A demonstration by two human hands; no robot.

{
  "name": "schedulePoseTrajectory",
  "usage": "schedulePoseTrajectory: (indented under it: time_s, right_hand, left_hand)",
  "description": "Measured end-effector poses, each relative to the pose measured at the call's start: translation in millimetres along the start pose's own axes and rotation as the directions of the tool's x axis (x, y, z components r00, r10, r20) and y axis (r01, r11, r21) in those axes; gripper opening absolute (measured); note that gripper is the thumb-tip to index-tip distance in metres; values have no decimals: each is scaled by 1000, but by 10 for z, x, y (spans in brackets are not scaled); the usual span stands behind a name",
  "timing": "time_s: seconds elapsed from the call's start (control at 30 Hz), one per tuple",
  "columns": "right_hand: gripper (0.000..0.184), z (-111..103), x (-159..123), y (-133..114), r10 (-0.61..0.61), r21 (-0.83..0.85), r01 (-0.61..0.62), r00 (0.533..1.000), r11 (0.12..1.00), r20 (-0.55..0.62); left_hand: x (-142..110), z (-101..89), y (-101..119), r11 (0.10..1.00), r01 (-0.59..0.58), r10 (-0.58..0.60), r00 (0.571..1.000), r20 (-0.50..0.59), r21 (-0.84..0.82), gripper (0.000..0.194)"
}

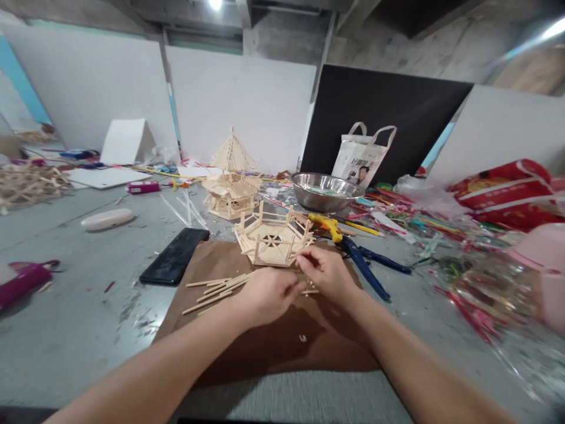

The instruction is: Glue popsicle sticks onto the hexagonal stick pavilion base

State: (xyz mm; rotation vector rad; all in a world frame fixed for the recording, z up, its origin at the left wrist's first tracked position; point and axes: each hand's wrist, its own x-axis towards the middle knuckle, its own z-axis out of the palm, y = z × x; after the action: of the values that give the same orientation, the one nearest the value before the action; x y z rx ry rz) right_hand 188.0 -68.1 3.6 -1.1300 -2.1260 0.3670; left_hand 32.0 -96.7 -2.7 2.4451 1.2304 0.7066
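Observation:
A hexagonal base of wooden sticks with short posts and railings (269, 238) stands on a brown sheet (318, 353). My right hand (324, 272) is at its near right corner, fingers curled together; what they pinch, if anything, is too small to make out. Just below the base, my left hand (273, 294) is closed, with its fingertips turned toward the right hand and their contents hidden. Several loose wooden sticks (216, 288) lie left of my left hand, partly behind it. Short stick bits (310, 291) show between the hands. Behind the base stands a wooden pavilion model with a pointed roof (232, 188).
A black phone (174, 257) overlaps the sheet's left edge. Blue-handled cutters (368, 262) and a yellow tool (326, 225) lie to the right. Behind are a metal bowl (326, 194) and a paper bag (359, 159). A pink-lidded container (521, 282) stands far right amid scraps.

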Motion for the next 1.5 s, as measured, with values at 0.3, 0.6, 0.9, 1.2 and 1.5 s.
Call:
schedulePoseTrajectory:
  time_s: [0.3,0.6,0.9,1.2,1.5]
  right_hand:
    - [26,178,-78,-91,-27,63,12,967,998,253]
    - [34,185,-70,17,-11,-92,31,978,995,207]
    - [37,73,-29,102,24,-217,-9,998,976,63]
    - [29,-427,122,981,238,-410,-502,805,762,-544]
    - [33,-424,404,1264,520,-422,-643,765,639,-380]
  left_hand:
    - [-70,276,-215,968,-49,38,998,49,247,36]
    - [-92,261,-208,971,-173,153,980,127,165,22]
    - [-91,200,-150,972,-108,85,990,114,207,41]
    - [-111,119,-167,980,-181,172,978,116,77,30]
    - [-80,-18,-343,992,-90,101,987,-126,84,23]
